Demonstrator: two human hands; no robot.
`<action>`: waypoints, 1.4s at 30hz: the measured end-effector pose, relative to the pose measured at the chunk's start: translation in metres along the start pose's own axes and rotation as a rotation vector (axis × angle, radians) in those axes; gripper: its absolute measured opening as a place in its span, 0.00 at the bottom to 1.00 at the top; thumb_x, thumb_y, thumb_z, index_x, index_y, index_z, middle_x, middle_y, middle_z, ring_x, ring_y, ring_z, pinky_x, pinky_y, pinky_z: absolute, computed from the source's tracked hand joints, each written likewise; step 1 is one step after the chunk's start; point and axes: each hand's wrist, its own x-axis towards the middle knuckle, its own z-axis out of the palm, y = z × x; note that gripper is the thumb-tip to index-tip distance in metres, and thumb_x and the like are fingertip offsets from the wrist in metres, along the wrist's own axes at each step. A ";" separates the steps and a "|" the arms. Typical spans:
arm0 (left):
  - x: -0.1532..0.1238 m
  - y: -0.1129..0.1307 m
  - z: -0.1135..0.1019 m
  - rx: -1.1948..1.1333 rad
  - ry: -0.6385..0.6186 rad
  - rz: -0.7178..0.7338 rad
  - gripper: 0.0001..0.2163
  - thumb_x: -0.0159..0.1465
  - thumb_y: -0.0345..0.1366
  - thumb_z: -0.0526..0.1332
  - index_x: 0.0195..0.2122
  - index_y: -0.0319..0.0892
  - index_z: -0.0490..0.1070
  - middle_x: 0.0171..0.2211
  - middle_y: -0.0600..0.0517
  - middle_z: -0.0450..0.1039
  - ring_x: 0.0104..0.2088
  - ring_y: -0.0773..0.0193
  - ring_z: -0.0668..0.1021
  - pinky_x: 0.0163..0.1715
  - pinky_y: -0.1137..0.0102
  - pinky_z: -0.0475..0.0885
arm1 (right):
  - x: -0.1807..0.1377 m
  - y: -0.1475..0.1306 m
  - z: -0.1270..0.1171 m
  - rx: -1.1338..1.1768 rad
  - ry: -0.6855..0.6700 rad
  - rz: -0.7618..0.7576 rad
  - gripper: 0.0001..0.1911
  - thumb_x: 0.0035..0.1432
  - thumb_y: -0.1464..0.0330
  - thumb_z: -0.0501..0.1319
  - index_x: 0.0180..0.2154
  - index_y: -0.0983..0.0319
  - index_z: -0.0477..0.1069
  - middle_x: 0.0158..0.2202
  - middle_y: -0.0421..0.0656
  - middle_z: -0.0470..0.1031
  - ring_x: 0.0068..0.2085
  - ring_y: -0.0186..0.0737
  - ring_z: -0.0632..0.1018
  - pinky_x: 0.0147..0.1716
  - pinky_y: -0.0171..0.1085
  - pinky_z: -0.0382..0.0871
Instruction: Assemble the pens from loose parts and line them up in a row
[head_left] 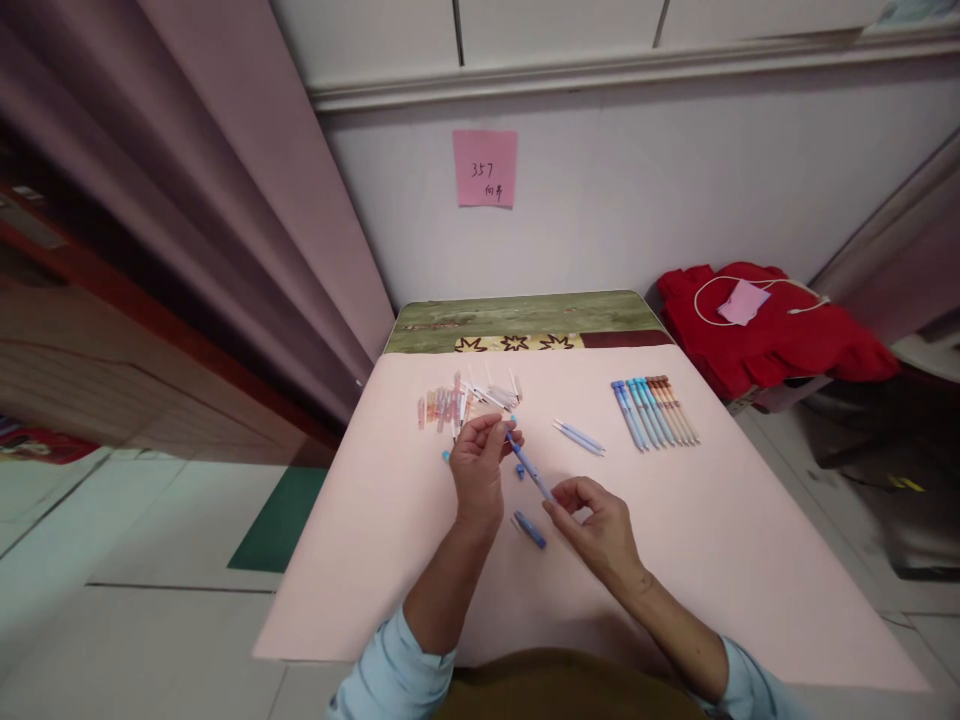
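A blue pen [529, 468] slants between my hands above the pink table cover. My left hand [480, 462] pinches its upper end, and my right hand [596, 525] grips its lower end with thumb and fingers. Just below it lies a short blue pen part [529, 530] with a thin piece alongside. A small blue cap-like piece [520, 470] sits behind the pen. Two pale blue pen barrels [579, 437] rest side by side right of centre. Beyond my left hand are loose clear and pinkish pen parts [442, 407] and thin refills [487, 392], partly hidden by the hand.
A row of several finished-looking pens [654, 412] in blue, teal and brown lies on the right of the table cover [390, 530]. Red cloth [780, 345] with a white cable is beyond the right edge. A pink note [484, 168] sticks to the wall; a curtain [247, 170] hangs left.
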 end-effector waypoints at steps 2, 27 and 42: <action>0.000 -0.001 0.000 -0.001 -0.002 -0.002 0.13 0.54 0.38 0.70 0.38 0.38 0.72 0.31 0.49 0.78 0.29 0.66 0.79 0.37 0.65 0.76 | 0.000 0.000 -0.001 -0.007 0.001 -0.001 0.05 0.53 0.65 0.65 0.29 0.60 0.74 0.27 0.39 0.76 0.27 0.35 0.75 0.29 0.33 0.69; -0.016 -0.014 0.002 0.102 -0.037 0.034 0.11 0.56 0.41 0.69 0.33 0.39 0.75 0.32 0.49 0.78 0.30 0.66 0.80 0.36 0.67 0.76 | -0.010 0.000 -0.005 0.060 0.020 0.053 0.06 0.54 0.64 0.65 0.28 0.60 0.74 0.26 0.40 0.75 0.27 0.36 0.74 0.29 0.32 0.70; -0.019 -0.015 0.005 0.119 -0.041 0.070 0.12 0.56 0.42 0.69 0.34 0.39 0.74 0.33 0.49 0.78 0.30 0.65 0.80 0.35 0.67 0.76 | -0.006 0.005 -0.009 -0.029 -0.012 -0.020 0.07 0.56 0.63 0.64 0.29 0.60 0.74 0.27 0.40 0.76 0.28 0.37 0.76 0.31 0.34 0.70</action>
